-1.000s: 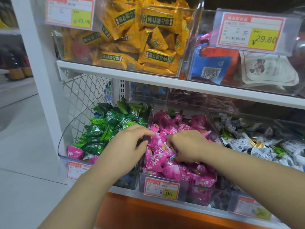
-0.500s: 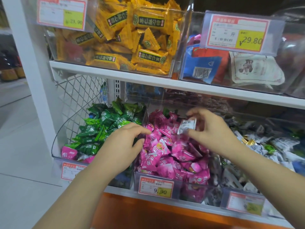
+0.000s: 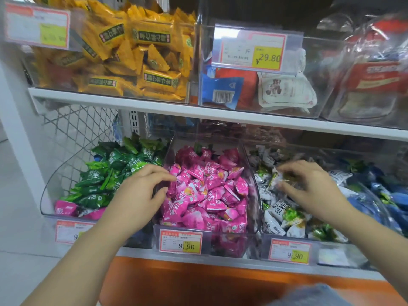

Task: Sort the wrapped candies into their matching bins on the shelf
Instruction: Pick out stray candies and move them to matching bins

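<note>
Right hand (image 3: pixel 313 188) shifted onto white candies (image 3: pixel 276 208), left hand (image 3: pixel 136 195) at pink bin (image 3: pixel 171 146)

The right hand (image 3: pixel 309 186) is smeared by motion at its fingertips over the white-wrapped candies (image 3: pixel 276 210), so whether it pinches one cannot be told. The upper-left price tag (image 3: pixel 37 27) is too blurred to read, and the left forearm (image 3: pixel 97 250) covers part of the green bin's tag (image 3: pixel 66 230). The blue-wrapped candies (image 3: pixel 393 202) and the large bag (image 3: pixel 375 80) run off the right edge.

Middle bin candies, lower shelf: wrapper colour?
The candies are pink with white lettering; the head view shows it best.
</note>
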